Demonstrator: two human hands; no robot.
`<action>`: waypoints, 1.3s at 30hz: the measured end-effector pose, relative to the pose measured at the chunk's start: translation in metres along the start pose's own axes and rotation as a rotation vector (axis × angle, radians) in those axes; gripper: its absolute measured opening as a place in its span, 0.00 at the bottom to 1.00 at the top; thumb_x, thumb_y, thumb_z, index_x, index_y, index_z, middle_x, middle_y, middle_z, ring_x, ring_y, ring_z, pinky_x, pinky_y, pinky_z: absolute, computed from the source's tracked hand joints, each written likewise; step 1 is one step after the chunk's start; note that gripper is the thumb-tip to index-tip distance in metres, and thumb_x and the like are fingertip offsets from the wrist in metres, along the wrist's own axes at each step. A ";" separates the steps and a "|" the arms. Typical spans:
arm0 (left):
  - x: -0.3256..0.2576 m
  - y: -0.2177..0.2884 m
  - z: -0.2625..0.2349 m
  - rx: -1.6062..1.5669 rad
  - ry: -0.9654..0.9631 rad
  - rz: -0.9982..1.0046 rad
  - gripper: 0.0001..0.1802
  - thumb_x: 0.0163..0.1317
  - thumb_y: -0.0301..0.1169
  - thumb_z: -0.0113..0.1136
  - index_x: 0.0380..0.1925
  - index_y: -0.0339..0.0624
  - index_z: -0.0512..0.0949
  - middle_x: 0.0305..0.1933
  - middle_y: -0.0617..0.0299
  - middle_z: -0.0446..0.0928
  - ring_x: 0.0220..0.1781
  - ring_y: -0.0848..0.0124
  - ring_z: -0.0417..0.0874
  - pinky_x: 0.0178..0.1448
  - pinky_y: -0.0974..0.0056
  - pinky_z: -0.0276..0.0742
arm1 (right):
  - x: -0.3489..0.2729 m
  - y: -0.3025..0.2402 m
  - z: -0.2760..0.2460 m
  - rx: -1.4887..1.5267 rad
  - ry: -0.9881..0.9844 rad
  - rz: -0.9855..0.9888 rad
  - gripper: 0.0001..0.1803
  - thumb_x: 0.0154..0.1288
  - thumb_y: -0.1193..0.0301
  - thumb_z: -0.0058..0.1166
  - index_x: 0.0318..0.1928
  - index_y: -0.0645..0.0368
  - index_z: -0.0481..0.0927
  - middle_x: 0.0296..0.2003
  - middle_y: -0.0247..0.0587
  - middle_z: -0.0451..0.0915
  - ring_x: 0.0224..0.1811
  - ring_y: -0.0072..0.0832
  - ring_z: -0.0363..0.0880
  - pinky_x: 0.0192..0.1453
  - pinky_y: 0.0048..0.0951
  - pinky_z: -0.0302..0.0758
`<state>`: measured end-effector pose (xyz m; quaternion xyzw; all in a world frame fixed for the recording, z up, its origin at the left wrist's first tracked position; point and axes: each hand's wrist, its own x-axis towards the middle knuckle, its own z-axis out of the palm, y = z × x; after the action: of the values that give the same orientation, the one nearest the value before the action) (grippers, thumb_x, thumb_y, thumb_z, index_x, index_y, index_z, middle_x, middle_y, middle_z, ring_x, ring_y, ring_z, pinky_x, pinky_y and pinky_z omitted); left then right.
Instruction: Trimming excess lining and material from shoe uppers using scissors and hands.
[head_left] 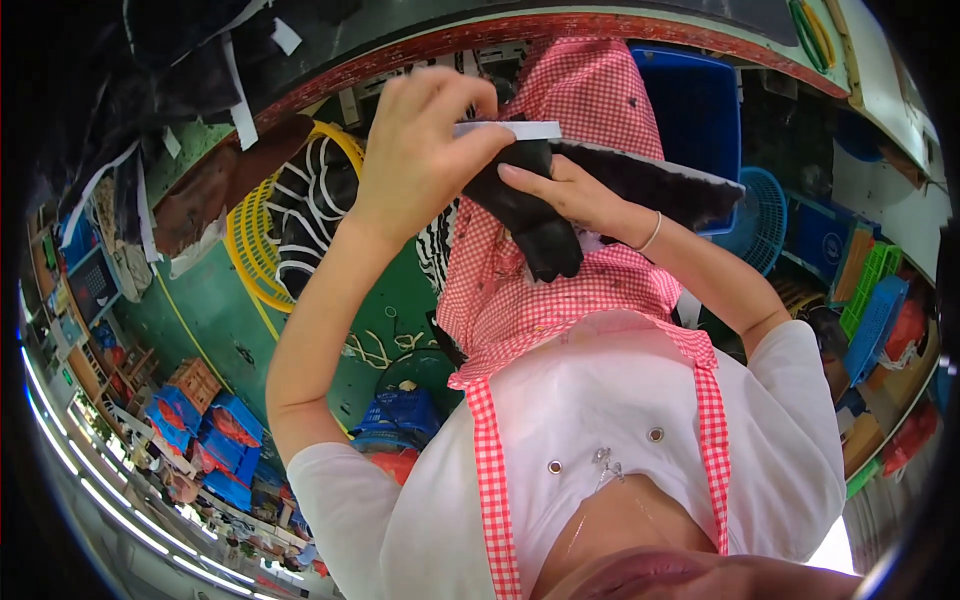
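My left hand (425, 150) is raised over my lap, its fingers curled and its thumb lying along a narrow white strip (540, 130). The strip runs across the upper edge of a smooth black piece of leather-like material (545, 240), which hangs folded toward me. My right hand (585, 197) grips this black piece, thumb pressed on its face and fingers mostly hidden behind it. From beneath the right hand a long, fuzzy black piece with a white edge (660, 185) reaches out to the right. Whether it joins the smooth piece I cannot tell.
A red-checked apron (590, 85) covers my lap. At the left stands a yellow basket (240, 240) with black, white-edged pieces. A blue bin (695, 90) and a blue basket (765, 220) are at the right. The worktable's red edge (400, 50) crosses ahead, black scraps lying on it.
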<state>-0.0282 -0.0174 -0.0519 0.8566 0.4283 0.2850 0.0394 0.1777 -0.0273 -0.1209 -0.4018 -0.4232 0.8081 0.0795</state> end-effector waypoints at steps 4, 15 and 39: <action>-0.004 0.021 -0.011 -0.030 -0.165 -0.036 0.10 0.47 0.26 0.59 0.33 0.46 0.79 0.36 0.67 0.77 0.36 0.67 0.79 0.35 0.64 0.76 | -0.008 -0.005 0.017 0.142 0.006 -0.120 0.17 0.71 0.61 0.53 0.51 0.61 0.79 0.37 0.27 0.80 0.40 0.14 0.74 0.45 0.20 0.73; 0.004 0.042 -0.005 -0.430 -0.385 -0.774 0.17 0.57 0.33 0.66 0.46 0.43 0.78 0.20 0.57 0.74 0.22 0.60 0.79 0.27 0.60 0.72 | -0.005 0.028 0.015 -0.245 0.166 -0.336 0.18 0.65 0.60 0.54 0.41 0.65 0.80 0.28 0.48 0.82 0.31 0.30 0.81 0.37 0.35 0.75; -0.007 0.017 0.006 -0.925 -0.411 -0.956 0.06 0.60 0.26 0.64 0.34 0.34 0.79 0.31 0.66 0.79 0.31 0.82 0.78 0.33 0.75 0.78 | 0.052 -0.255 -0.149 -1.408 0.694 -0.917 0.06 0.59 0.76 0.55 0.35 0.63 0.83 0.32 0.47 0.84 0.36 0.35 0.83 0.43 0.34 0.79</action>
<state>-0.0164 -0.0323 -0.0551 0.5060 0.5769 0.2216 0.6017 0.1959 0.2499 -0.0080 -0.3705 -0.8899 0.0855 0.2521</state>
